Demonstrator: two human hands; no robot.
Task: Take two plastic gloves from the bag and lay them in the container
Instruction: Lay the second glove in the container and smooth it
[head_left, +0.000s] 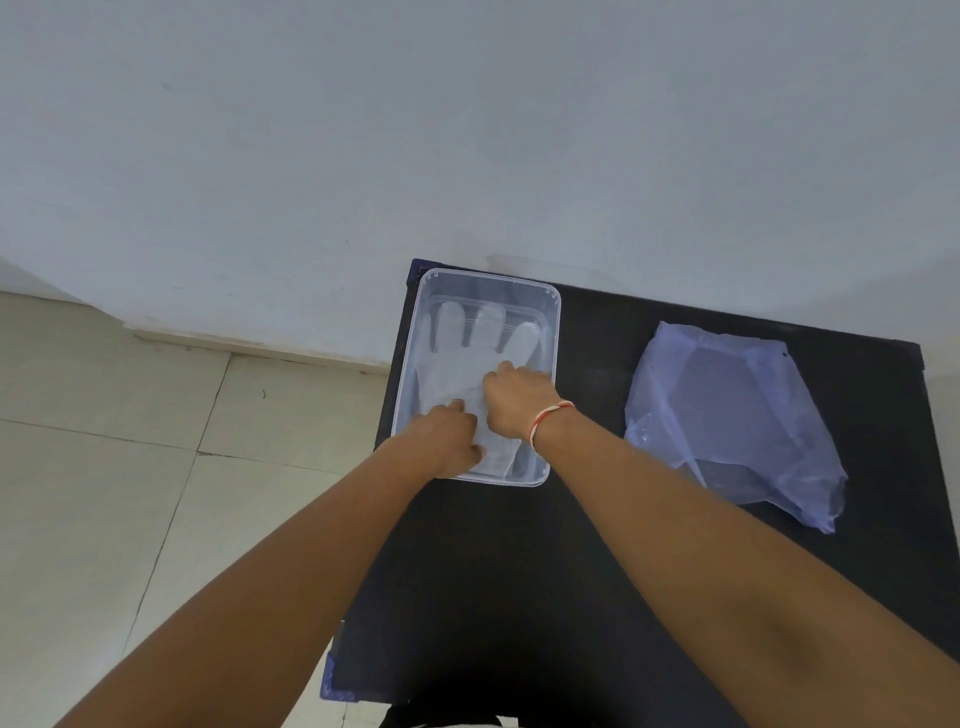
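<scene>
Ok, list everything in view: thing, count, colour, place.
container: one, clear plastic, far left part of the table
plastic glove: at least one, translucent white, flat inside the container, fingers pointing away; cannot tell if a second lies under it
bag: one, pale blue translucent, right side of the table
table: one, black, against the wall
wristband: one, red and white, right wrist
left hand: one, on the glove, near end of the container
right hand: one, pressing the glove
</scene>
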